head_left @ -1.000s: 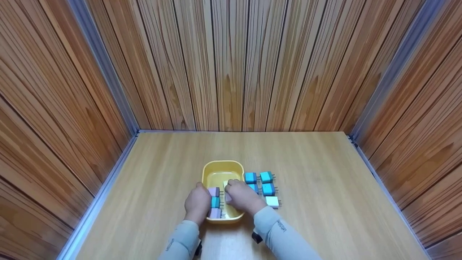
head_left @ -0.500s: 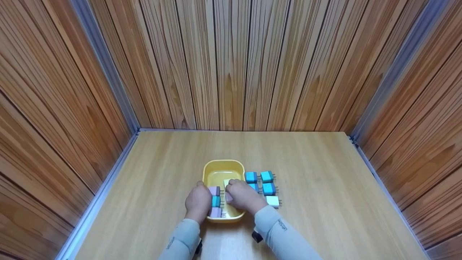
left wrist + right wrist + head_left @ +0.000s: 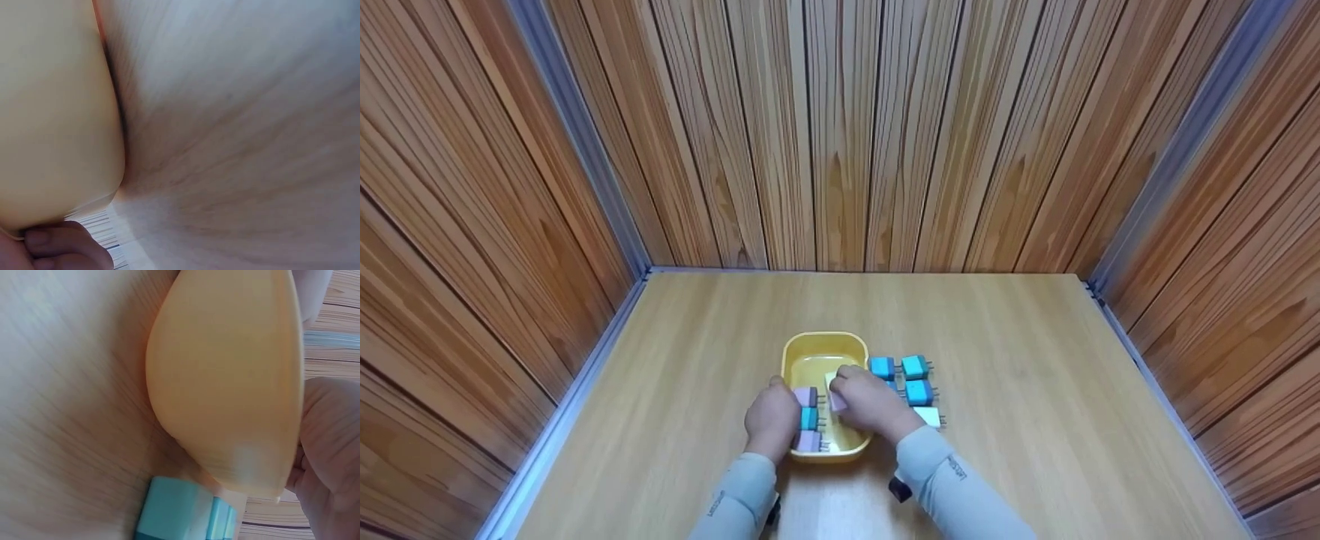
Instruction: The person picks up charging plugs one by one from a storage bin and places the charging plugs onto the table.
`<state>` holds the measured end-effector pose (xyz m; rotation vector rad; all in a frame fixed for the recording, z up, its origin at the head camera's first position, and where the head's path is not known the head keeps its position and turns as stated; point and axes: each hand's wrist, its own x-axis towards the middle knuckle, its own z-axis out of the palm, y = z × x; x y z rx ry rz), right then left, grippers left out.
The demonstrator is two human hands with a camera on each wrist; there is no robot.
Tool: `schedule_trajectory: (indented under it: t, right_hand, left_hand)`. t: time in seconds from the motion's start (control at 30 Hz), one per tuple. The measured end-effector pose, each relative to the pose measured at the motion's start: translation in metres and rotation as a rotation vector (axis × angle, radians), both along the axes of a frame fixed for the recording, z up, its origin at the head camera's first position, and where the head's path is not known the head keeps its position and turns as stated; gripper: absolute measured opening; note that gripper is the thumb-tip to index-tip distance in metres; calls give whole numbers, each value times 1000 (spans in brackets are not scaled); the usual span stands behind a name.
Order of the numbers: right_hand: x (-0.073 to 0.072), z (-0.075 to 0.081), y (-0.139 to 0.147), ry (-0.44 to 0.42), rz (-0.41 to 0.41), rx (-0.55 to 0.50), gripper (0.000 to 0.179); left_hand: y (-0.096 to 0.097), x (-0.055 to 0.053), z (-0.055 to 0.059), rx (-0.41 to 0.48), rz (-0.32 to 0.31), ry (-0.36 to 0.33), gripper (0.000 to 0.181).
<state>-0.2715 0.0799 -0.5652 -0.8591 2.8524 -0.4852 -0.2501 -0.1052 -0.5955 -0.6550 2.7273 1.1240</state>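
Wood-plank walls [image 3: 840,135] around a wooden tabletop [image 3: 997,337]. We have the yellow tub [image 3: 819,367] on it; our left hand [image 3: 772,420] grips its left rim, fingers curled. Our right hand [image 3: 868,399] is inside, pinching a pale pink plug adapter [image 3: 838,403]. Along the tub's left side: lilac adapter [image 3: 805,397], teal adapter [image 3: 809,418], another lilac one, prongs right. Outside, right: more plug adapters [image 3: 919,392], blue, teal and white, one partly hidden by our right hand.

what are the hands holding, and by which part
The left hand grips the yellow tray by its left-side rim. The right hand is at a pale plug inside; any hold there is hidden.
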Motion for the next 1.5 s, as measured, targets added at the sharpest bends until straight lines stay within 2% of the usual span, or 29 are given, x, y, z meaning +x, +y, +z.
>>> schedule_trajectory:
  t: [0.1,0.2,0.27,0.43,0.5,0.93,1.17,1.27,1.5]
  right_hand:
    - [0,3,2,19,4,-3,38]
    - [0,6,5,33,7,-8,41]
    - [0,8,6,45,13,-13,42]
    - [-2,14,10,136,64,2,39]
    - [-4,16,12,176,80,13,40]
    - [-9,26,32,179,35,-17,47]
    - [-15,27,55,272,48,-36,42]
    - [-16,26,64,268,31,-45,41]
    - [-20,23,86,261,-5,6,42]
  left_hand:
    - [0,0,1,-31,-13,6,52]
    - [0,0,2,-20,-4,1,53]
    - [0,0,3,28,30,-11,54]
    - [-2,-2,3,-119,-42,40,44]
    - [-2,-3,3,-210,-88,67,42]
    - [0,1,-4,-161,-71,37,48]
    - [0,2,-2,-135,-64,46,48]
    - [-1,2,0,-130,-61,53,49]
    - [0,0,-2,-235,-100,83,35]
